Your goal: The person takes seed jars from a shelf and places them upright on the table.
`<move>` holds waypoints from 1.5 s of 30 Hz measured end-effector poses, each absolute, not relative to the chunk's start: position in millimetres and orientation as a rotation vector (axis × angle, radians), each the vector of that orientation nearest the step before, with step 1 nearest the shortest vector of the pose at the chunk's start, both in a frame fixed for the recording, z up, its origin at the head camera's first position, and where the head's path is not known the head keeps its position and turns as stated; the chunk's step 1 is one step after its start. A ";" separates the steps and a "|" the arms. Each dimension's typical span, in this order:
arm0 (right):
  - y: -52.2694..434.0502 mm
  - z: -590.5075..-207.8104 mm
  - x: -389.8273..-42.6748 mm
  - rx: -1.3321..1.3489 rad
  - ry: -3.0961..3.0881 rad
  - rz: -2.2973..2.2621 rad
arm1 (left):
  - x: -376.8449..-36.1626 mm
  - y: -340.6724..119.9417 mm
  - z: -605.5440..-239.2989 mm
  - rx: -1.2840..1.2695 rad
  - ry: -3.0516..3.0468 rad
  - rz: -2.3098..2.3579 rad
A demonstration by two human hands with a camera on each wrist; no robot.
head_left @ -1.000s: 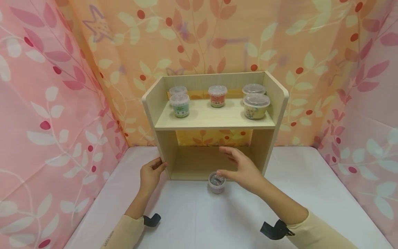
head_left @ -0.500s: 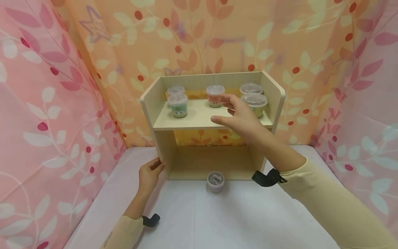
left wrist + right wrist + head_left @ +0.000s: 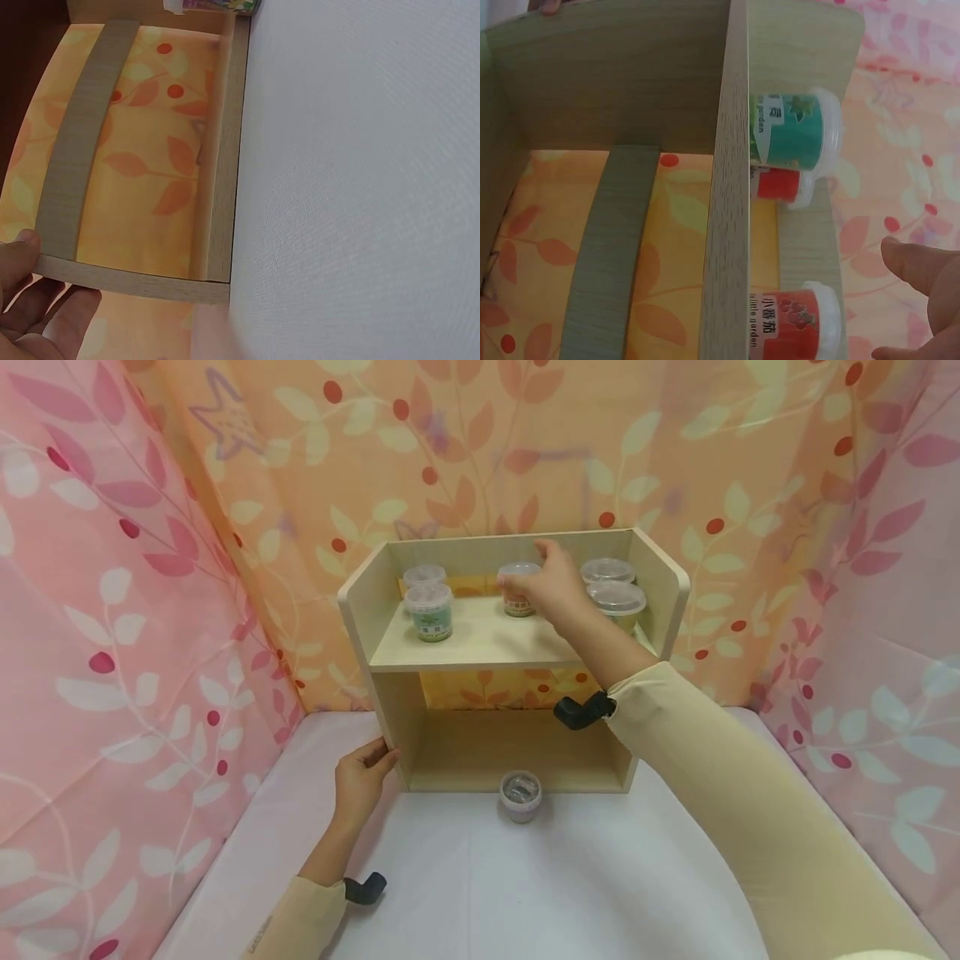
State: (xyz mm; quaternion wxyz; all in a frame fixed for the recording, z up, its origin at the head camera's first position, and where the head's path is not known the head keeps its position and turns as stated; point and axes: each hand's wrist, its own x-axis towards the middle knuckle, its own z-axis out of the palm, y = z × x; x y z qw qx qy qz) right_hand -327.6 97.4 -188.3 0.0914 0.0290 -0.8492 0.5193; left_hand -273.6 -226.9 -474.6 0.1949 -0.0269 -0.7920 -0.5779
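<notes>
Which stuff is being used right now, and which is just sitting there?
In use, it seems:
shelf, held at its side by the left grip
middle red cup, with the right grip close by

Just sitting there:
green cup
cup behind it
two wide cups
cup before the shelf
white cloth
leafy backdrop

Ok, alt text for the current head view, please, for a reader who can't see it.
A person's right hand hovers over a red-labelled tub midway along the upper shelf of a pale shelf unit, with two more tubs toward each end. The left hand grips the unit's left side, and another lidded tub stands on the white tabletop in front.
</notes>
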 end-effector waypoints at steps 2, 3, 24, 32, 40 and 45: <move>96.3 -189.9 -332.2 0.030 -2.497 1.621 | -273.9 -226.5 -475.0 -0.072 -2.218 -1.622; 95.8 -190.9 -334.2 0.008 -2.482 1.654 | -273.8 -226.3 -474.7 -0.070 -2.216 -1.625; 86.4 -211.1 -357.5 -0.179 -2.323 1.911 | -274.3 -225.4 -475.2 -0.076 -2.223 -1.615; 82.7 -207.2 -355.2 -0.155 -2.360 1.906 | -274.6 -227.0 -475.2 -0.075 -2.243 -1.592; 79.6 -203.8 -344.7 -0.065 -2.359 1.921 | -274.5 -228.4 -478.3 -0.056 -2.245 -1.600; 82.2 -204.5 -334.6 0.006 -2.350 1.911 | -273.9 -227.3 -476.9 -0.070 -2.233 -1.610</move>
